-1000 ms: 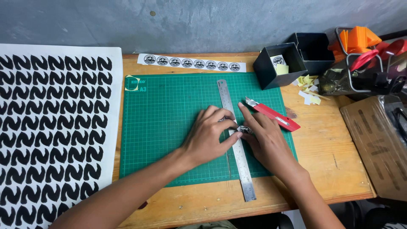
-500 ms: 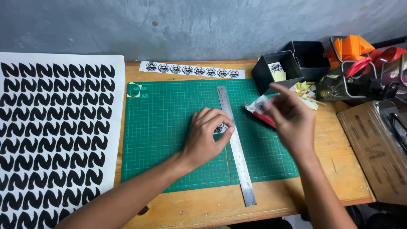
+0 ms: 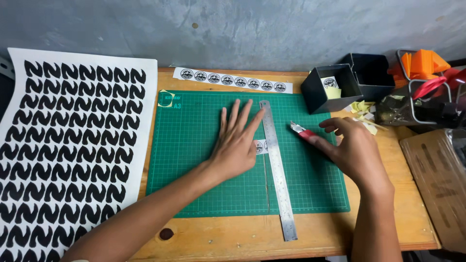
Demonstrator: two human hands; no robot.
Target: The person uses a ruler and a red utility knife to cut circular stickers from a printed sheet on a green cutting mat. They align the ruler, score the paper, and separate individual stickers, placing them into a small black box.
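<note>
Both hands have shifted: left hand (image 3: 238,145) now flat, fingers spread, beside steel ruler (image 3: 277,167); right hand (image 3: 357,153) back over cutting mat (image 3: 194,160), gripping red cutter (image 3: 303,132). Cutting resumes.

Place: craft workshop | evidence: green cutting mat (image 3: 204,160), steel ruler (image 3: 277,170), printed sticker sheet (image 3: 63,145) lying on a wooden workbench (image 3: 388,213)

A cutting mat (image 3: 204,189) lies on the table (image 3: 388,228), with a ruler (image 3: 277,170) across its right half. Left of the ruler, a small sticker (image 3: 260,146) touches it. A sticker strip (image 3: 232,80) lies behind the mat, a large sheet (image 3: 63,145) to its left, and two boxes (image 3: 340,85) at the back right.
</note>
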